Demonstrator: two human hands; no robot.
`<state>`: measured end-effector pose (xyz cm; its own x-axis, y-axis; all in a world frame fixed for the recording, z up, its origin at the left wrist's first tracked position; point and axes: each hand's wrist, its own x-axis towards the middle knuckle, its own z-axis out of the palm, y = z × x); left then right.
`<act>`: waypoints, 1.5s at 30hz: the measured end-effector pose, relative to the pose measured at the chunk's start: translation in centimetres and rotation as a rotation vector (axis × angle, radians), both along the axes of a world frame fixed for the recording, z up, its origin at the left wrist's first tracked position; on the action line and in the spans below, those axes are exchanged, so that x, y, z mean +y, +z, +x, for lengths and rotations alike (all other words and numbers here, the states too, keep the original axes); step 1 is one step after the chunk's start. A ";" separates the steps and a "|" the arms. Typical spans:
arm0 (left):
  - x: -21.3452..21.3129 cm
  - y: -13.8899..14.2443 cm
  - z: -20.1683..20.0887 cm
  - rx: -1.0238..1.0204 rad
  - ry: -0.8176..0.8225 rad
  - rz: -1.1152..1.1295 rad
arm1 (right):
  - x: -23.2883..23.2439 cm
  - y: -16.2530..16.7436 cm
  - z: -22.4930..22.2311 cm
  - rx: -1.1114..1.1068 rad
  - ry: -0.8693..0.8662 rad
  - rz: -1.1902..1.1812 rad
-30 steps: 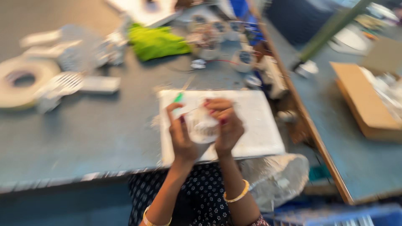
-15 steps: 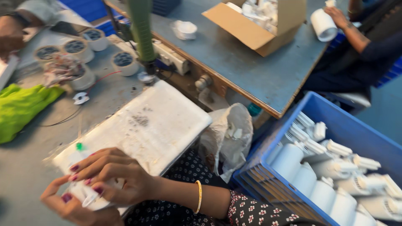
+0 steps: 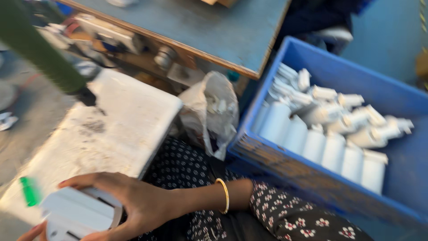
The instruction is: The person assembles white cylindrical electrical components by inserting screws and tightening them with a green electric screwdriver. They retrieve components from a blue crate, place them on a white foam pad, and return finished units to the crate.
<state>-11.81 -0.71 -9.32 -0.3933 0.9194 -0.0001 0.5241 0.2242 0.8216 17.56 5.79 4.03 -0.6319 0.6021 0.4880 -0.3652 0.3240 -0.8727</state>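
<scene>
My right hand [image 3: 129,203] wraps over a white cylindrical plastic part [image 3: 80,214] at the bottom left, over the near edge of a white board [image 3: 120,125]. Only a sliver of my left hand [image 3: 31,232] shows under the part at the frame's bottom edge, touching it. A gold bangle sits on my right wrist. A small green piece [image 3: 29,191] lies by the part on the board.
A blue crate [image 3: 321,178] at the right holds several white cylindrical parts [image 3: 330,129]. A crumpled plastic bag [image 3: 214,111] hangs between the board and the crate. A grey-blue table [image 3: 214,31] with a wooden edge runs behind. A green pole [image 3: 40,49] stands at the upper left.
The view has swung right and down, bringing the blue crate to centre right. My hands with the white part have stayed near the board's near corner, now lower left in view.
</scene>
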 end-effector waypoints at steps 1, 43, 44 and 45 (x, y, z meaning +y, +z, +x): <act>0.4 0.4 0.9 0.018 -0.004 -0.008 | -0.2 -0.5 0.4 -0.042 -0.058 0.047; 1.9 -9.8 3.6 -0.053 0.307 0.213 | 9.7 -8.2 62.1 -0.868 -1.318 -0.496; 1.6 -9.9 3.9 -0.059 0.311 0.223 | 9.8 -9.9 62.7 -0.856 -1.284 -0.526; 1.3 -9.9 4.2 -0.063 0.313 0.231 | 10.0 -11.4 63.0 -0.841 -1.250 -0.555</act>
